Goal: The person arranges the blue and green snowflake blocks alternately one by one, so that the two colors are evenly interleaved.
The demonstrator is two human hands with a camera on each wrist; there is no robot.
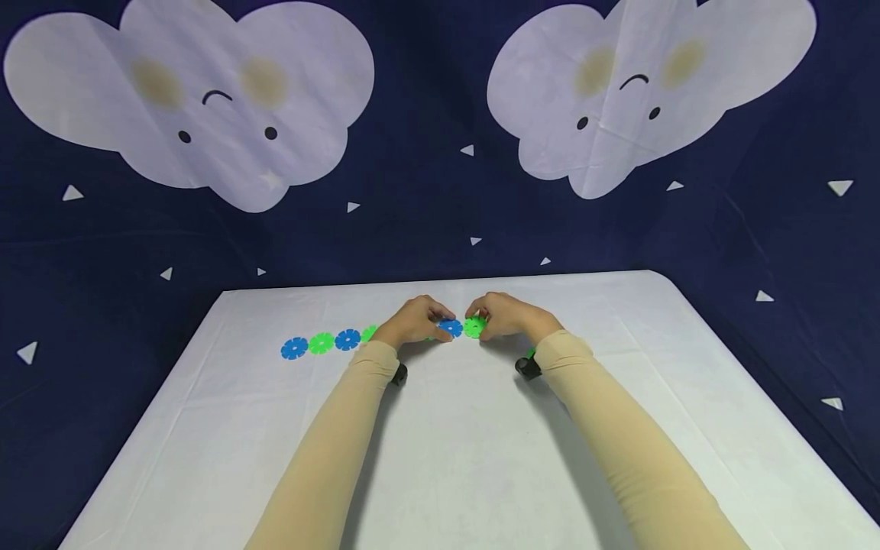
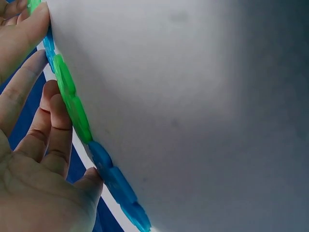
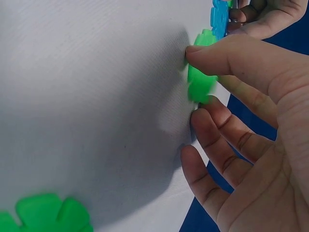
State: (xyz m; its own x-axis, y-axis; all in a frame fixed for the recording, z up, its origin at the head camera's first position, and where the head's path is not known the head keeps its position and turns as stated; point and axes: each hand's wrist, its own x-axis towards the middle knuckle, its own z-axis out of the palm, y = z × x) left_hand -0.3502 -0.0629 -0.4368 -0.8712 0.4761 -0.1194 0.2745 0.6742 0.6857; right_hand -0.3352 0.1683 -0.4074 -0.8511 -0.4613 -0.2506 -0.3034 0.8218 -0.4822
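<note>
My left hand pinches a blue notched disc between thumb and fingers near the table's far edge. Just to its right, my right hand holds a green notched disc by its rim, thumb on the near side. The green disc's edge meets or nearly meets the blue one; I cannot tell whether their slots interlock. Leftward runs a row of alternating discs: a blue disc, a green disc and a second blue disc. Part of that row is hidden behind my left hand.
A loose green disc lies on the white tablecloth, mostly hidden by my right wrist in the head view. Black wrist cameras hang under both sleeves. Behind the table stands a dark blue cloth with white clouds.
</note>
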